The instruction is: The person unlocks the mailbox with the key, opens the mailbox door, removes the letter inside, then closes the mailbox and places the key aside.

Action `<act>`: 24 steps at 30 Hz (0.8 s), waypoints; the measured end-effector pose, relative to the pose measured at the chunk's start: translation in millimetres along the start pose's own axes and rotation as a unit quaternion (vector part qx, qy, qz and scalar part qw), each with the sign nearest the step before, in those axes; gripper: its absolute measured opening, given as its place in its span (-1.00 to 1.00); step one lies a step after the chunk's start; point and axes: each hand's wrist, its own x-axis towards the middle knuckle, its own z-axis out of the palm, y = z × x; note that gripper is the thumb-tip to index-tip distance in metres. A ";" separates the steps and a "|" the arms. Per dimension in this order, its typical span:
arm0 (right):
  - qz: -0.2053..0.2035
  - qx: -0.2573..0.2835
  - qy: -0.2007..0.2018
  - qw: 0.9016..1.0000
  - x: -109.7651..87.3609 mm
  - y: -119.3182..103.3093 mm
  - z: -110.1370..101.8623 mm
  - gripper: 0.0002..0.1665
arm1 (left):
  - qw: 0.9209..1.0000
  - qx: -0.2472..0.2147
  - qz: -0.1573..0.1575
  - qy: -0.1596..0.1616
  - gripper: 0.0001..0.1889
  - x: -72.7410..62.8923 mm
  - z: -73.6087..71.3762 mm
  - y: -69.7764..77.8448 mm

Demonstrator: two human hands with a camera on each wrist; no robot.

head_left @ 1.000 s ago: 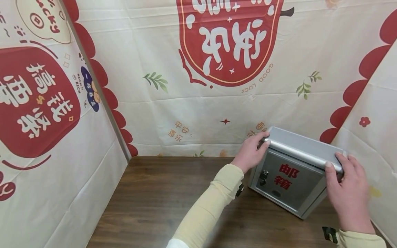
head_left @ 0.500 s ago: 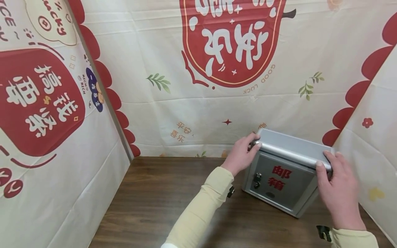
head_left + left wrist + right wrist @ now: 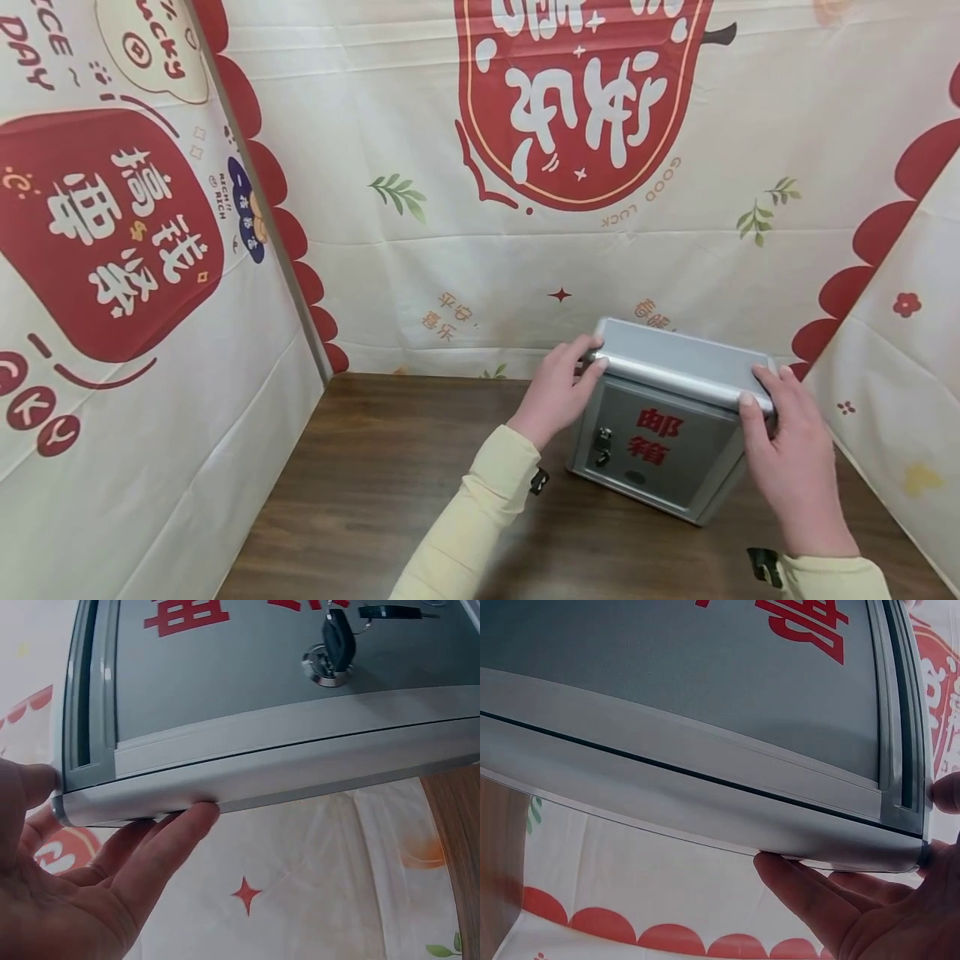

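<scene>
A grey metal mailbox point(image 3: 686, 467) with red characters on its door stands at an angle on the brown wooden table, right of the middle in the head view. My left hand point(image 3: 553, 392) grips its upper left corner, thumb at the front edge. At the upper right corner, my right hand point(image 3: 797, 467) holds on with the thumb in front and the fingers over the top and side. Keys point(image 3: 340, 641) hang from the door lock in the left wrist view. The right wrist view has the fingertips point(image 3: 776, 870) against the mailbox's smooth side.
The wooden table point(image 3: 390, 467) stretches left of the mailbox. Printed cloth encloses it: a back cloth point(image 3: 420, 275) close behind the mailbox, a left cloth point(image 3: 172, 433) and a right cloth point(image 3: 877, 392) near my right hand.
Both hands have moved left in the head view with the mailbox between them, its top corners still gripped. The view itself has also shifted a little, with the cloths sliding right.
</scene>
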 end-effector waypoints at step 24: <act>-0.072 0.046 -0.019 0.996 -9.8 -37.9 31.2 -0.43 | 0.999 0.010 -0.003 0.050 -0.59 -61.6 -53.0 -8.5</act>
